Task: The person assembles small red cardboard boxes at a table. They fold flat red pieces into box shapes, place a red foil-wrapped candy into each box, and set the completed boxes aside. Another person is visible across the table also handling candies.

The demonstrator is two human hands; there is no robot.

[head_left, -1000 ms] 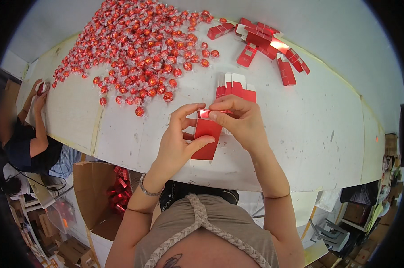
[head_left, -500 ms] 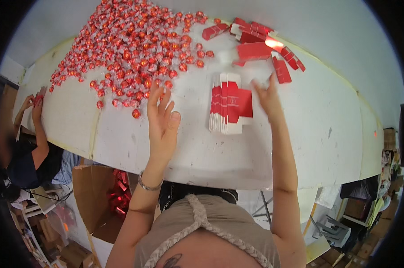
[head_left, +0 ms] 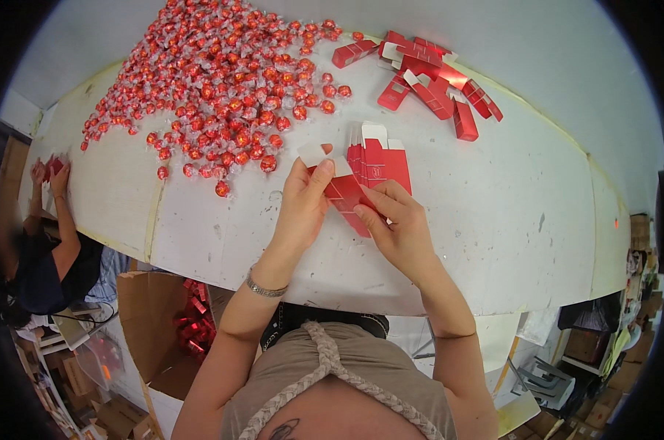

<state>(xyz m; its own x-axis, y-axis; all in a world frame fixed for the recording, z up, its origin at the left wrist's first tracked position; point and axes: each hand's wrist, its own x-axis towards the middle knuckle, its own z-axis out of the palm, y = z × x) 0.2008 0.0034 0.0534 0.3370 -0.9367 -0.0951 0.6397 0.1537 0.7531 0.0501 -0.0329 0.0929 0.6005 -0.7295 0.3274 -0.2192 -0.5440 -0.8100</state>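
Note:
A red carton (head_left: 349, 199) with white end flaps is held between my two hands, tilted above the table. My left hand (head_left: 301, 202) pinches it at the flap end, thumb on a white flap. At its other end my right hand (head_left: 402, 224) grips the side between thumb and fingers. Just behind lies a stack of flat red cartons (head_left: 392, 163) with white tabs, partly covered by the held one. Farther back on the right, several formed red boxes (head_left: 438, 99) lie in a loose heap.
Red-wrapped round candies (head_left: 222, 88) cover the back left of the white table (head_left: 508, 220). Below its front edge, a cardboard box (head_left: 152, 323) holds shiny red pieces. Another person's hands (head_left: 53, 176) work with something red at the far left.
Both hands have come together at the middle, now holding a carton from the stack. One more red box lies in the heap where my right hand was reaching.

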